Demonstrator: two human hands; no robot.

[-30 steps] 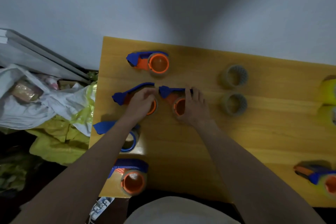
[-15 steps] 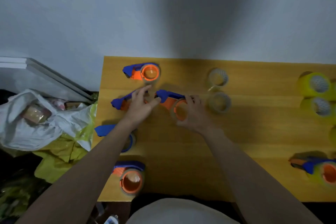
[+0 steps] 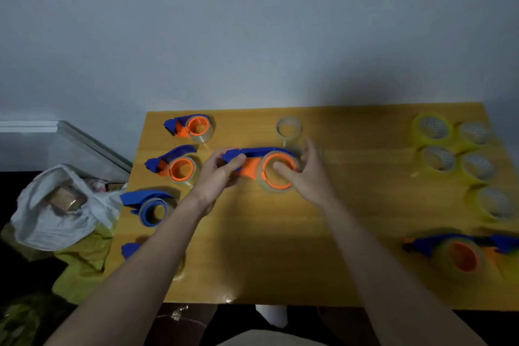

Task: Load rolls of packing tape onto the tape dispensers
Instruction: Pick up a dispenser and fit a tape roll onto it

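Note:
A blue and orange tape dispenser (image 3: 251, 170) with a clear tape roll (image 3: 264, 184) around its orange hub lies at the middle of the wooden table (image 3: 280, 247). My left hand (image 3: 217, 177) grips its blue handle end. My right hand (image 3: 304, 177) holds the roll, thumb inside the hub and fingers over the far side. A loose clear roll (image 3: 289, 128) stands just behind. Several yellow rolls (image 3: 432, 130) sit at the far right.
Three loaded dispensers (image 3: 196, 128) (image 3: 179, 167) (image 3: 151, 208) line the left edge; a fourth (image 3: 130, 250) is partly hidden by my left forearm. Another loaded dispenser (image 3: 460, 257) lies front right. A white bag (image 3: 56, 211) sits on the floor at left.
My left hand left the dispenser at the left and took the blue handle of the middle one. My right hand stayed on that dispenser's roll. The camera view shifted right.

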